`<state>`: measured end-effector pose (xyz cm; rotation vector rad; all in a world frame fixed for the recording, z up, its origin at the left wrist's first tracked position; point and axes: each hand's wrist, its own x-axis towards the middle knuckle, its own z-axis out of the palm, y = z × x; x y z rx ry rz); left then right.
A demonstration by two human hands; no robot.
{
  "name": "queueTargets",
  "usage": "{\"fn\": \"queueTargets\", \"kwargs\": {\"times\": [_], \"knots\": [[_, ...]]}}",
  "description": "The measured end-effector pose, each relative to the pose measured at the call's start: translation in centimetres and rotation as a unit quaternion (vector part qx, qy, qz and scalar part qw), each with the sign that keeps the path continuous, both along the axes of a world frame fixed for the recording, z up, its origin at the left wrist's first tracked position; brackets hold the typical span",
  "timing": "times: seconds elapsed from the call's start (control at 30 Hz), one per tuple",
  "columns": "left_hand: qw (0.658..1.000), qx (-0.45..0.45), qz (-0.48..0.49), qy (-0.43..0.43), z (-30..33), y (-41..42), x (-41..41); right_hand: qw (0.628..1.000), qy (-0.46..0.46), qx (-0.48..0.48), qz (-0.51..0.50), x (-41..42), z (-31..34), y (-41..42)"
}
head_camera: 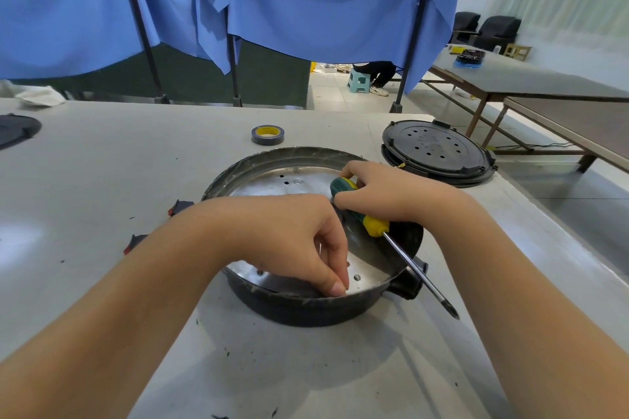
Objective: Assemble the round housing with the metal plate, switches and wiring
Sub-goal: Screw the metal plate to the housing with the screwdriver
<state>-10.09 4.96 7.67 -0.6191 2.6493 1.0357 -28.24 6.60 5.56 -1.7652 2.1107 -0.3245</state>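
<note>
While we steady the work from the head view, our left hand (299, 245) curls down inside the round housing (316, 303), fingertips pinched at the near edge of the metal plate (306, 185); whether a screw sits between them we cannot tell. Our right hand (377, 190) is wrapped around the green and yellow handle of a screwdriver (401, 248), whose shaft slants out over the housing's near right rim, tip pointing off toward us and touching nothing.

We judge the risks as these. If a small fastener is in that pinch, it could slip through one of the plate's open holes and vanish beneath it. With the idle tip hanging past the rim, a turn of the right wrist could knock the housing or scrape the plate.

Under both hands, the housing is a shallow dark bowl, scuffed, with a lug at its right side. The plate within is a bright, reflective disc, drilled with small round holes. Beyond the right hand lie perforated black covers (437, 150), stacked flat discs. Beyond the left, a roll of tape (268, 135) shows a yellow core. Two black and red switches (178, 207) lie beside the left wrist on the matte, speckled table (102, 163).
</note>
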Motion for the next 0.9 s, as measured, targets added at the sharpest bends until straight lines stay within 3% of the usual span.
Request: {"fn": "queueTargets", "kwargs": {"times": [0.9], "knots": [[0.999, -0.028, -0.009, 0.018, -0.16, -0.07, -0.12, 1.000, 0.005, -0.004, -0.008, 0.19, -0.02, -0.02]]}}
